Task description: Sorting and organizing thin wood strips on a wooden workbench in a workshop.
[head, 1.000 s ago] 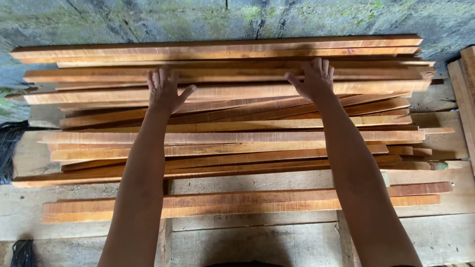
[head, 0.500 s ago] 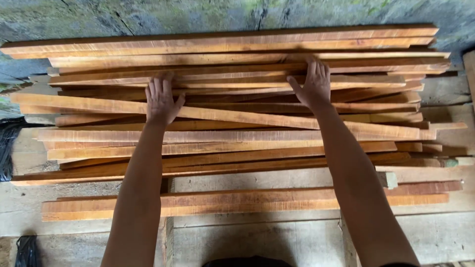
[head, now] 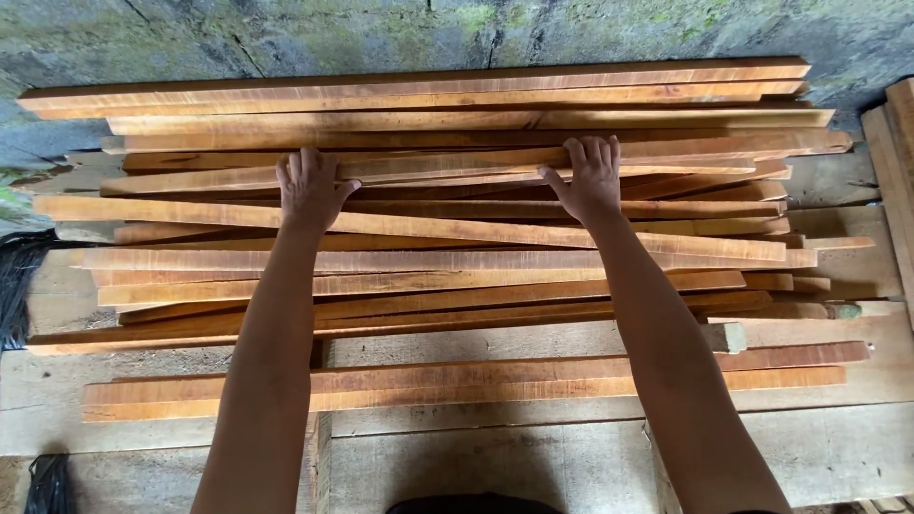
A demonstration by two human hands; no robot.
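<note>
A loose pile of long, thin orange-brown wooden strips [head: 457, 238] lies across a grey plank bench [head: 533, 466]. My left hand [head: 309, 190] rests palm down on the strips left of the middle, fingers spread over one strip [head: 447, 164]. My right hand [head: 590, 179] presses flat on the same strip further right, its fingertips hooked over the strip's far edge. Both arms reach straight out over the nearer strips. A separate pair of strips [head: 457, 381] lies alone close to me.
A mossy grey stone wall [head: 381, 38] stands right behind the pile. More planks [head: 895, 162] lean at the right edge. Dark cable or hose [head: 19, 286] sits at the left, and a small wooden block [head: 728, 336] lies by the pile's right end.
Both hands have slid back toward me across the pile, drawing strips along, and the pile sits more fanned out. The camera view has shifted slightly.
</note>
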